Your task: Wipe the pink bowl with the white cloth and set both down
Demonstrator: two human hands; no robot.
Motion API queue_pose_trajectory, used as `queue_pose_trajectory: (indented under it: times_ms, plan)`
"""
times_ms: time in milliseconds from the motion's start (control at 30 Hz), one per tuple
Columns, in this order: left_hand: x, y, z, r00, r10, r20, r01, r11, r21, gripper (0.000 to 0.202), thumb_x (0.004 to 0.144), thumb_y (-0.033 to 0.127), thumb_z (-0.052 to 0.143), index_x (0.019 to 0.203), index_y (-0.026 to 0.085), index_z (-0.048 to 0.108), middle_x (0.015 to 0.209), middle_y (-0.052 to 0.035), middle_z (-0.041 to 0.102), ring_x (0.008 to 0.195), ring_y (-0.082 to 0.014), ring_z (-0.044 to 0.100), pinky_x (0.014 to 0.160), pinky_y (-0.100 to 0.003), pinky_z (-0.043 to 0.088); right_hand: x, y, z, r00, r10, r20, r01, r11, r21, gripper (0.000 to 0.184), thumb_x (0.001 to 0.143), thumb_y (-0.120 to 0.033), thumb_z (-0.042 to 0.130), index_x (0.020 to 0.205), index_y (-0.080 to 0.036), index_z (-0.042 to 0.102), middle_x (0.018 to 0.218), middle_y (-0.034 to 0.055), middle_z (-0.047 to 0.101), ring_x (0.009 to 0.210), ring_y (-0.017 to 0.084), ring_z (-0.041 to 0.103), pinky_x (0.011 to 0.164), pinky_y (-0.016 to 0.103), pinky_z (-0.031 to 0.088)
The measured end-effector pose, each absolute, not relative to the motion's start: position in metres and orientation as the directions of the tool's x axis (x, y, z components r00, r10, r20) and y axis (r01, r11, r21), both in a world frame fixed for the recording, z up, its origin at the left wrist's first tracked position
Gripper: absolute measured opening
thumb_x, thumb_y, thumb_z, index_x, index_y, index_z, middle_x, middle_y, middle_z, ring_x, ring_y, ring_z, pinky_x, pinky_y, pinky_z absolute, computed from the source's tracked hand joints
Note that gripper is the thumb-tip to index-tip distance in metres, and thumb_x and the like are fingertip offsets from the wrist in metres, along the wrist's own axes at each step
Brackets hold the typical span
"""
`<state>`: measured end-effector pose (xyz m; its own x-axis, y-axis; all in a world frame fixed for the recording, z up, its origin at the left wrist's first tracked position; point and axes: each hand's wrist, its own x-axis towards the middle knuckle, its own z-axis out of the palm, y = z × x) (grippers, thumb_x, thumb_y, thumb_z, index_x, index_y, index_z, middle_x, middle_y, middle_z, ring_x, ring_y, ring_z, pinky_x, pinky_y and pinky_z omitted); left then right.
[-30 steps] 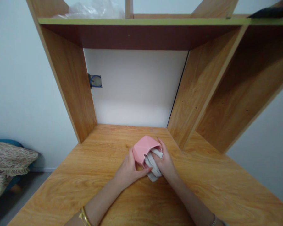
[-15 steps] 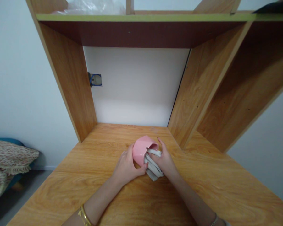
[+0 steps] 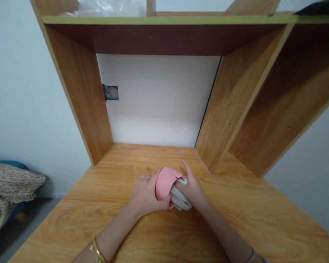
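Note:
A pink cup (image 3: 164, 182) lies tilted over the wooden desk (image 3: 112, 212), its mouth turned to the right. My left hand (image 3: 145, 195) is wrapped round its body from the left. My right hand (image 3: 190, 188) presses a folded grey-white cloth (image 3: 179, 199) into the cup's mouth, fingers closed on the cloth with the forefinger stretched up. Part of the cloth hangs out below the cup; the cup's inside is hidden.
Wooden side panels rise left (image 3: 82, 95) and right (image 3: 233, 98) of a white back wall (image 3: 159, 98). A shelf (image 3: 164, 20) overhead carries clear plastic (image 3: 109, 7). A patterned blanket (image 3: 8, 186) lies beyond the desk's left edge.
The cup has been turned and lowered, its opening now tipped more toward the right hand. My left hand has shifted over the cup's top, and less of the cloth shows.

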<state>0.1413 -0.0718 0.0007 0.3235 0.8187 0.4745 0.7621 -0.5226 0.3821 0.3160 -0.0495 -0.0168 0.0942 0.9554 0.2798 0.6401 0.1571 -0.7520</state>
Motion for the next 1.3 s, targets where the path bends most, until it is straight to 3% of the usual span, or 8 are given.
queue_pose_trajectory:
  times_ms: [233, 400, 600, 700, 833, 967, 1133, 1300]
  plan:
    - [0.139, -0.069, 0.001, 0.342, 0.822, 0.455, 0.754, -0.529, 0.389, 0.073, 0.067, 0.048, 0.053, 0.129, 0.017, 0.032, 0.095, -0.0102, 0.062, 0.083, -0.0269, 0.057, 0.077, -0.038, 0.042, 0.318, -0.048, -0.023, 0.028, 0.964, 0.265, 0.570, 0.203, -0.796, 0.061, 0.073, -0.026, 0.047, 0.130, -0.018, 0.027, 0.077, 0.0032, 0.062, 0.070, 0.019, 0.059, 0.066, 0.031, 0.045]
    - [0.134, -0.062, 0.002, 0.285, 0.872, 0.398, 0.710, -0.471, 0.524, 0.067, 0.081, 0.048, 0.038, 0.135, 0.015, 0.014, 0.088, -0.0078, 0.061, 0.082, -0.0236, 0.058, 0.075, -0.036, 0.042, 0.317, -0.048, -0.024, 0.168, 0.930, 0.327, 0.520, 0.198, -0.831, 0.060, 0.072, -0.025, 0.045, 0.129, -0.017, 0.029, 0.104, 0.0089, 0.058, 0.091, 0.021, 0.057, 0.081, 0.036, 0.043]
    - [0.142, -0.066, -0.002, 0.314, 0.866, 0.389, 0.567, -0.500, 0.655, 0.084, 0.070, 0.050, 0.056, 0.133, 0.015, 0.014, 0.115, -0.0137, 0.052, 0.104, -0.0267, 0.050, 0.087, -0.041, 0.038, 0.311, -0.043, -0.025, 0.327, 0.905, 0.273, 0.262, 0.191, -0.946, 0.060, 0.071, -0.028, 0.047, 0.126, -0.013, 0.030, 0.111, 0.0128, 0.054, 0.095, 0.022, 0.056, 0.082, 0.036, 0.044]
    - [0.147, -0.069, -0.004, 0.328, 0.859, 0.392, 0.507, -0.510, 0.695, 0.083, 0.071, 0.046, 0.058, 0.132, 0.015, 0.012, 0.122, -0.0146, 0.046, 0.108, -0.0263, 0.047, 0.089, -0.040, 0.037, 0.308, -0.043, -0.022, 0.314, 0.909, 0.274, 0.173, 0.229, -0.958, 0.058, 0.068, -0.029, 0.050, 0.122, -0.015, 0.035, 0.111, 0.0118, 0.055, 0.094, 0.022, 0.056, 0.079, 0.035, 0.046]
    - [0.148, -0.070, -0.003, 0.307, 0.866, 0.395, 0.488, -0.499, 0.716, 0.077, 0.073, 0.042, 0.056, 0.130, 0.014, 0.014, 0.123, -0.0159, 0.045, 0.106, -0.0257, 0.049, 0.087, -0.039, 0.040, 0.306, -0.044, -0.024, 0.249, 0.941, 0.228, 0.082, 0.214, -0.973, 0.069, 0.064, -0.031, 0.057, 0.125, -0.015, 0.029, 0.097, 0.0076, 0.061, 0.083, 0.021, 0.060, 0.071, 0.032, 0.049]
    - [0.147, -0.070, 0.000, 0.265, 0.874, 0.408, 0.499, -0.487, 0.717, 0.075, 0.071, 0.039, 0.058, 0.129, 0.014, 0.018, 0.120, -0.0144, 0.048, 0.105, -0.0249, 0.050, 0.086, -0.037, 0.041, 0.306, -0.040, -0.030, 0.278, 0.940, 0.200, 0.126, 0.170, -0.977, 0.076, 0.057, -0.032, 0.063, 0.124, -0.014, 0.030, 0.097, 0.0077, 0.060, 0.084, 0.021, 0.059, 0.074, 0.033, 0.048]
    - [0.147, -0.071, 0.003, 0.231, 0.863, 0.449, 0.540, -0.498, 0.679, 0.073, 0.065, 0.036, 0.062, 0.125, 0.016, 0.025, 0.115, -0.0123, 0.051, 0.102, -0.0249, 0.052, 0.084, -0.036, 0.042, 0.307, -0.036, -0.036, 0.275, 0.925, 0.262, 0.255, 0.193, -0.947, 0.062, 0.055, -0.029, 0.063, 0.112, -0.015, 0.044, 0.108, 0.0104, 0.056, 0.099, 0.024, 0.053, 0.087, 0.036, 0.041]
    - [0.146, -0.072, 0.006, 0.224, 0.861, 0.456, 0.561, -0.496, 0.662, 0.072, 0.064, 0.035, 0.062, 0.124, 0.016, 0.027, 0.112, -0.0116, 0.053, 0.098, -0.0248, 0.054, 0.082, -0.037, 0.043, 0.307, -0.037, -0.036, 0.253, 0.932, 0.261, 0.312, 0.177, -0.933, 0.061, 0.056, -0.026, 0.061, 0.113, -0.017, 0.043, 0.105, 0.0089, 0.059, 0.092, 0.022, 0.057, 0.078, 0.033, 0.045]
